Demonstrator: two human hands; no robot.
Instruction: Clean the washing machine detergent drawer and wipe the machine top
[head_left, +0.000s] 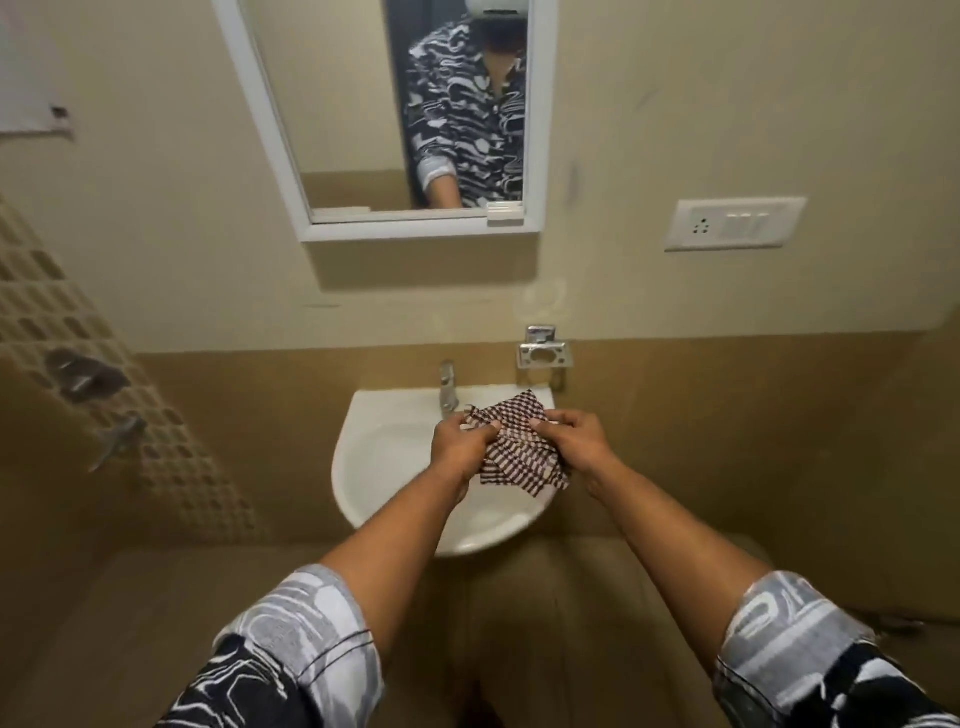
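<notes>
Grip: left hand (461, 447) and right hand (569, 440) both clutch checked cloth (519, 460) | over white sink (374, 462) | beside tap (447, 389)

No words, numbers, brand names or signs can be read anywhere in this view. The white switch plate (735, 223) on the wall to the right of the mirror (337, 104) shows only socket holes and rocker switches, and a small dark mark on the white sheet (26, 78) far to the left of the mirror is too blurred to make out. The cloth (519, 452) below the mirror carries a dark-and-white check pattern, not lettering.
</notes>
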